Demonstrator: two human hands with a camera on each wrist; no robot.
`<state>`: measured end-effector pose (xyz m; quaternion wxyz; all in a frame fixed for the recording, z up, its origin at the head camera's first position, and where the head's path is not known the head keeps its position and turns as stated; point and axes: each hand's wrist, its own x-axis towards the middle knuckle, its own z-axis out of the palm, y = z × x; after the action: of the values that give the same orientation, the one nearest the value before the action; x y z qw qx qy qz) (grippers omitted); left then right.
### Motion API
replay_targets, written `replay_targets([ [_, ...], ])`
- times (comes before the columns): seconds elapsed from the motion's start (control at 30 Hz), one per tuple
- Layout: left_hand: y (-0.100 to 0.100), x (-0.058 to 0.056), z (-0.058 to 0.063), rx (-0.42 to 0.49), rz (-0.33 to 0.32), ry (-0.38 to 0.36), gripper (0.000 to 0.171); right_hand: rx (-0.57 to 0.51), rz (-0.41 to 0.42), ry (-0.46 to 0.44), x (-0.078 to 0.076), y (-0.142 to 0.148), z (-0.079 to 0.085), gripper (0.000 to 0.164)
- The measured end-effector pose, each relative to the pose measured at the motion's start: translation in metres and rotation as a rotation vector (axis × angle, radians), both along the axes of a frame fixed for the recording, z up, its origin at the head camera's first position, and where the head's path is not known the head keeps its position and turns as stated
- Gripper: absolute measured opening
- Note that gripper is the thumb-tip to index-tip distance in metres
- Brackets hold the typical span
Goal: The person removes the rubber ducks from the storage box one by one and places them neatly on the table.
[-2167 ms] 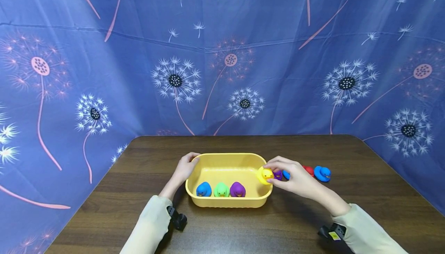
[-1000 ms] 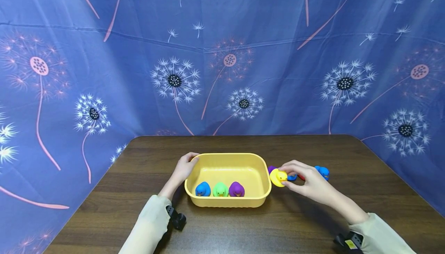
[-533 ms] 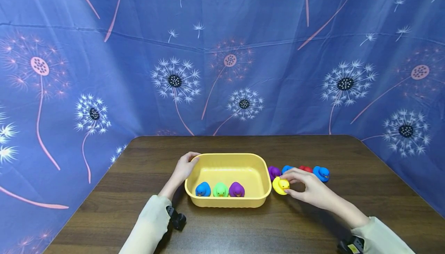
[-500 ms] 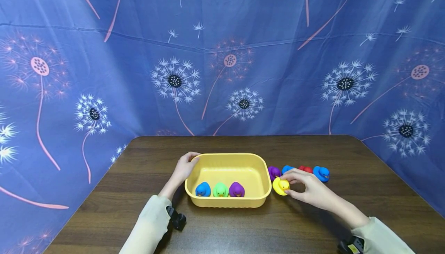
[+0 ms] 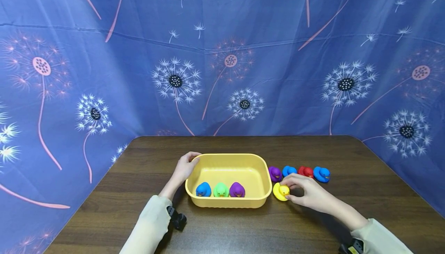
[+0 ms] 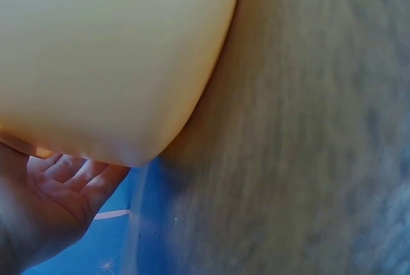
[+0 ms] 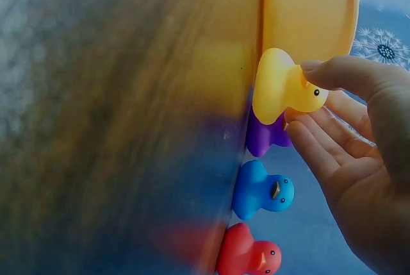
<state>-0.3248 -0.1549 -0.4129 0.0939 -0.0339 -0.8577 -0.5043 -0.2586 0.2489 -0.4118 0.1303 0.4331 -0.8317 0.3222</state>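
My left hand (image 5: 185, 167) holds the far left corner of a yellow plastic basin (image 5: 229, 202); the left wrist view shows its fingers behind the basin wall (image 6: 115, 63). Inside, along the near side, sit a blue rubber duck (image 5: 203, 189), a green one (image 5: 221, 190) and a purple one (image 5: 237, 190). My right hand (image 5: 311, 194) pinches a yellow rubber duck (image 5: 280, 192) between thumb and fingers, just right of the basin. In the right wrist view the thumb lies by the yellow duck's (image 7: 272, 86) beak, and its base is at the tabletop.
Behind the yellow duck, a row on the brown table (image 5: 222, 230) runs rightward: purple duck (image 5: 275, 174), blue duck (image 5: 289, 171), red duck (image 5: 306, 171) and another blue duck (image 5: 321, 174). A blue dandelion-print cloth (image 5: 222, 22) hangs behind the table.
The yellow duck has gone from over the basin's right rim outward, then down and toward me, in my right hand. The row of ducks is uncovered. My left hand stays put.
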Motion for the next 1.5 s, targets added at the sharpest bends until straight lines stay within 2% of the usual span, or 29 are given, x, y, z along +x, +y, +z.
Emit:
replay_targets([
  [0.4, 0.001, 0.002, 0.001, -0.004, -0.005, 0.003, 0.023, 0.015, -0.008, -0.002, -0.003, -0.001, -0.004, 0.035],
  [0.67, 0.0, 0.002, 0.001, -0.002, -0.005, -0.002, 0.024, 0.031, -0.03, -0.039, -0.003, -0.002, 0.0, 0.035],
  [0.9, 0.0, 0.002, 0.002, 0.013, -0.009, -0.008, 0.024, 0.073, -0.146, 0.043, -0.002, -0.003, 0.01, 0.039],
  [1.0, 0.0, 0.002, 0.002, 0.013, -0.013, -0.013, 0.024, 0.05, -0.158, 0.084, -0.003, -0.005, 0.014, 0.039],
  [1.17, 0.0, 0.002, 0.002, 0.007, -0.014, -0.011, 0.024, -0.004, -0.121, 0.129, -0.007, -0.013, 0.018, 0.038],
  [1.37, 0.0, 0.002, 0.002, 0.001, -0.014, 0.007, 0.024, -0.062, -0.038, 0.115, -0.009, -0.025, 0.023, 0.038],
  [1.5, 0.0, 0.002, 0.002, -0.005, -0.016, 0.015, 0.024, -0.065, -0.017, 0.1, -0.009, -0.033, 0.025, 0.039],
])
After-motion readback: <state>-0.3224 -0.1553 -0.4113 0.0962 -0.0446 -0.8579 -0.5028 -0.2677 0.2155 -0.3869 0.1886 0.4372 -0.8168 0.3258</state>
